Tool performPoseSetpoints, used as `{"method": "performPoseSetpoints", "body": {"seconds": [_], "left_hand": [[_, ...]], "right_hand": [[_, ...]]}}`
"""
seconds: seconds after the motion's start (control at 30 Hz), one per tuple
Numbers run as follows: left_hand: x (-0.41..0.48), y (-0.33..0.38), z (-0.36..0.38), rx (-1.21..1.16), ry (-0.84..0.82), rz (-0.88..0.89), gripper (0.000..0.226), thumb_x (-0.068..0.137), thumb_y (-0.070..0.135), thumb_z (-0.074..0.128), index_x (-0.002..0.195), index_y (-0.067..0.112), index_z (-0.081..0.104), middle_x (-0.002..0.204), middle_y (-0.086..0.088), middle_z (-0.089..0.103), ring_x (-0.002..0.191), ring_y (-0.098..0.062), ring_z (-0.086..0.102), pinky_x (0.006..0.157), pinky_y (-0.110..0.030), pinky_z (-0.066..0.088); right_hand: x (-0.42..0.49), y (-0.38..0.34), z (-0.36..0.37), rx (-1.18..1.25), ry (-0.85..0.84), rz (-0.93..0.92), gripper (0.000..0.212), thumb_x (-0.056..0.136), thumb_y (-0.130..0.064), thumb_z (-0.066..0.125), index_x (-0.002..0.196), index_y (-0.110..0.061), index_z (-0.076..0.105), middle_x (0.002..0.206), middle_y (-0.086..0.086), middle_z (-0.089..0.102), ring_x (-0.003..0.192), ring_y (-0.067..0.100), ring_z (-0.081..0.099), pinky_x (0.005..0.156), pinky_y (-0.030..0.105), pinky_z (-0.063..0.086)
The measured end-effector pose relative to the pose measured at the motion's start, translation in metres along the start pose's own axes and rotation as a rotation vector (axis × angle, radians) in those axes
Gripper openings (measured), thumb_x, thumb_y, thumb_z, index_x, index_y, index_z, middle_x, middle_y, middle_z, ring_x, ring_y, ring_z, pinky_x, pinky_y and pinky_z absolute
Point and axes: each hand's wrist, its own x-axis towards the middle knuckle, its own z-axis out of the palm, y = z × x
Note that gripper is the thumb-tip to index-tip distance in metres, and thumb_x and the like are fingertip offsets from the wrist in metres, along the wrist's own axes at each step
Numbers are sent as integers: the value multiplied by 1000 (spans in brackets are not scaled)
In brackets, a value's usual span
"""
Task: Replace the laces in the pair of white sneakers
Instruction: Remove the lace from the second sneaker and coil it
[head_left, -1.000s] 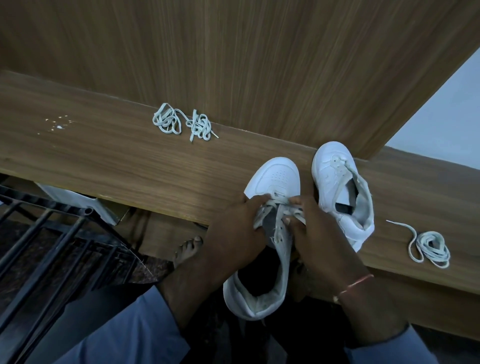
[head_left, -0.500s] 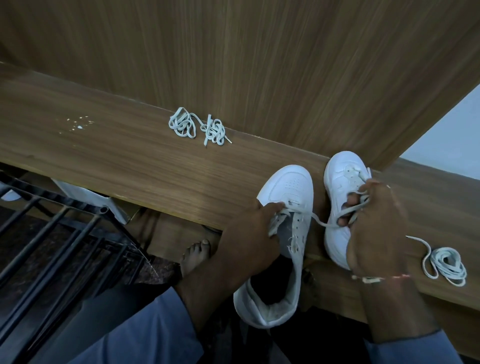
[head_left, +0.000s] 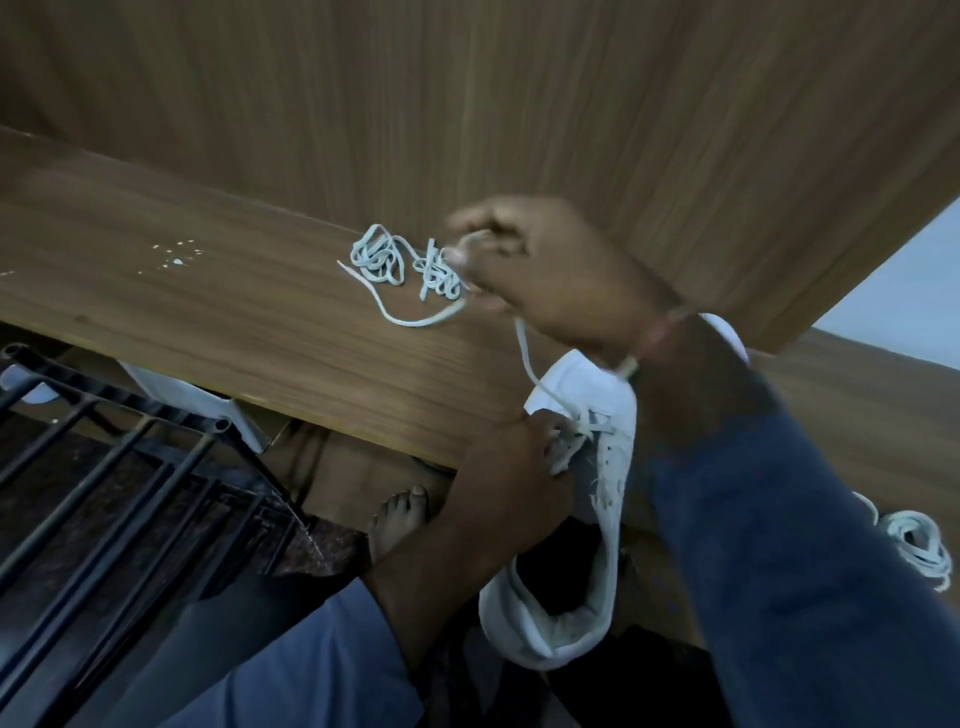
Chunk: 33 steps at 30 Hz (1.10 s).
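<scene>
Your right hand (head_left: 550, 270) has swung off the second sneaker (head_left: 727, 332) and gone up-left to the lace pile (head_left: 379, 254) on the wooden ledge (head_left: 182, 312), dragging the lace (head_left: 524, 348) with it. The lace now runs from the near sneaker (head_left: 597, 395) up into that hand. Motion blur there, but thumb and fingers look pinched together on the lace. Your left hand (head_left: 514, 467) hasn't moved: fingers curled on the eyelet row, pinning the sneaker with its toe on the ledge's front edge and its heel hanging toward you. My read is the old lace is nearly out of this shoe and headed for the pile. The coiled lace (head_left: 919, 540) on the right lies untouched, so rethreading hasn't started.
</scene>
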Motion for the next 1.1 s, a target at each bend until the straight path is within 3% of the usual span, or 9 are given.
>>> {"method": "performPoseSetpoints", "body": {"seconds": [0.1,0.23,0.3,0.37,0.5,0.67,0.8,0.93,1.1], "left_hand": [[1,3,-3,-80,-22,-57,35,77,27,65,111,20,65,92,10,61,84,-8,62,77,-26,50],[4,7,-13,-241,-112,-197,34,79,49,65,105,26,66,92,10,65,83,-4,62,72,-19,46],[6,7,-18,-357,-122,-282,29,84,49,59,92,23,70,81,10,68,78,-6,63,74,-27,49],[8,5,-15,-336,-100,-272,26,87,43,57,84,21,69,76,9,67,75,-9,62,77,-31,49],[13,-5,-8,-14,-62,-71,12,87,20,58,93,19,69,92,3,62,86,-11,61,74,-22,45],[16,-11,-7,58,-81,-79,8,86,15,60,94,18,59,88,4,42,98,-19,50,84,-22,37],[21,-15,-7,37,-91,-120,9,88,20,61,84,12,58,73,4,51,86,-19,55,68,-18,39],[18,-14,-10,-132,-121,-260,17,90,26,61,101,15,54,78,5,53,66,-4,49,53,-9,36],[13,-8,-11,-272,-121,-343,6,88,21,62,87,16,59,73,3,60,56,-3,51,48,-12,40]], "right_hand": [[-57,38,-5,-73,166,78,15,94,-21,62,107,-21,69,99,-13,70,94,-2,64,92,26,51],[-127,76,6,-76,404,292,20,92,-33,62,112,-36,62,109,-23,65,102,-11,58,92,19,48],[-154,85,15,38,334,346,35,87,-39,67,121,-41,58,115,-24,65,106,-8,59,91,22,49],[-168,92,29,73,214,325,50,87,-30,70,128,-47,48,124,-30,57,116,-13,51,97,16,42],[-169,111,49,-109,239,236,70,85,0,55,146,-28,36,147,-13,41,138,-2,32,116,24,28],[-153,115,43,-148,363,238,56,90,5,44,140,-20,48,136,-9,54,126,-2,44,103,6,27],[-141,118,36,-142,433,249,48,92,3,41,132,-20,55,124,-10,62,110,-8,47,91,-3,29],[-130,123,31,-133,546,301,46,92,3,41,130,-19,56,124,-7,63,117,5,54,99,17,39],[-116,128,25,-139,659,355,50,88,8,42,128,-16,57,125,2,64,120,17,56,98,23,41]]}}
